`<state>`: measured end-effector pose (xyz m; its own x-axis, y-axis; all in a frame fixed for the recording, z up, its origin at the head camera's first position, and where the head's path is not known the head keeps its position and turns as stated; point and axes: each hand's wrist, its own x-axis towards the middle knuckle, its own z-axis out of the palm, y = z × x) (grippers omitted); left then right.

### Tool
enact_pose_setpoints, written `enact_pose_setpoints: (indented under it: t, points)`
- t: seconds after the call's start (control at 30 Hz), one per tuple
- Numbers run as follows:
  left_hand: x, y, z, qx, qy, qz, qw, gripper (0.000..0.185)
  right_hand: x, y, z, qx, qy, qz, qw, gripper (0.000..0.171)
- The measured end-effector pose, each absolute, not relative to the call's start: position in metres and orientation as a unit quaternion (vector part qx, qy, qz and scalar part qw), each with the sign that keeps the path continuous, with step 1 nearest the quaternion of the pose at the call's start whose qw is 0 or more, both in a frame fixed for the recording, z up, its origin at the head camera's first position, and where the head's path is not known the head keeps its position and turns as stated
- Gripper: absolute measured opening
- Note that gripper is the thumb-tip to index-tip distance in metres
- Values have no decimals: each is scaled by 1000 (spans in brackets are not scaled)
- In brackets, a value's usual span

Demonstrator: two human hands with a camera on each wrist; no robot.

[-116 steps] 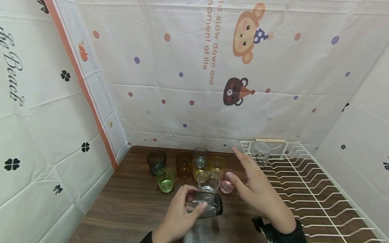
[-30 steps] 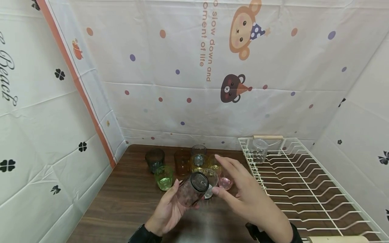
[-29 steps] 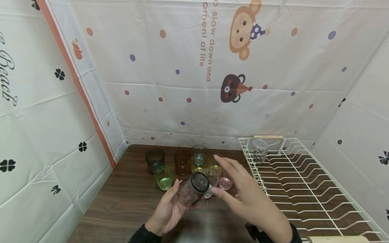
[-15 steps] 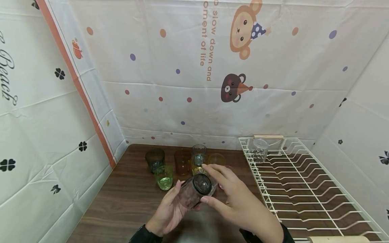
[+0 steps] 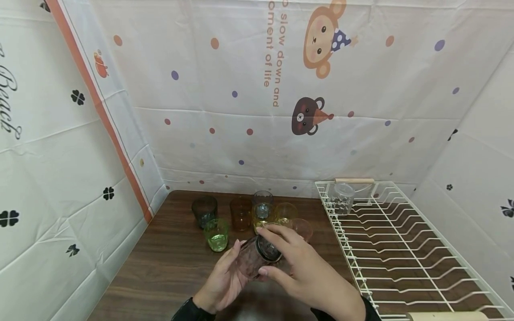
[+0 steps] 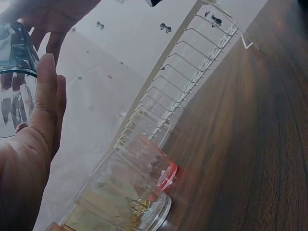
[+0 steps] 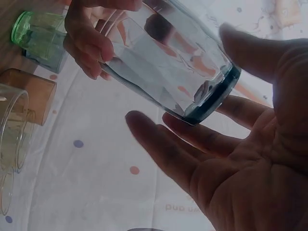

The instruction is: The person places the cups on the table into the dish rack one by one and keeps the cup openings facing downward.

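A smoky dark glass [image 5: 250, 262] is held tilted above the table, base up and to the right. My left hand [image 5: 223, 281] grips its body from below, with fingers [image 7: 90, 44] curled on its side and the thumb [image 6: 47, 98] along the wall. My right hand [image 5: 307, 277] cups the thick base [image 7: 211, 98]. Its fingers [image 7: 166, 144] pass under the base and its thumb [image 7: 252, 45] goes over it. Both hands hold this one glass.
Behind the hands stand several coloured glasses: dark grey [image 5: 205, 210], green [image 5: 217, 235], amber [image 5: 241, 214], clear [image 5: 263, 204], yellow [image 5: 286, 213] and pink [image 5: 302, 228]. A white wire rack [image 5: 401, 249] at the right holds a clear glass [image 5: 342, 198]. Cloth walls enclose the wooden table [image 5: 168, 267].
My left hand lifted and tilted the dark glass early on. Over the last second my right hand moved left and closed round its base. The other glasses stayed put.
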<state>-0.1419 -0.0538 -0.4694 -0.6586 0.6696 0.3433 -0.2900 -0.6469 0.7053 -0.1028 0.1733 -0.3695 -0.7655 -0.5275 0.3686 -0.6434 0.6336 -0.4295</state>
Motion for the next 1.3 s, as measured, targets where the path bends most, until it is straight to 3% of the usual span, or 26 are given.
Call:
enact_pose_setpoints:
  t: [0.9, 1.3]
  points:
    - [-143, -52, -472, 291, 336, 850, 284, 59, -103, 171, -367, 338, -896, 270, 97, 63]
    - [-143, -55, -468, 278, 368, 838, 292, 53, -99, 178, -365, 337, -894, 270, 116, 69]
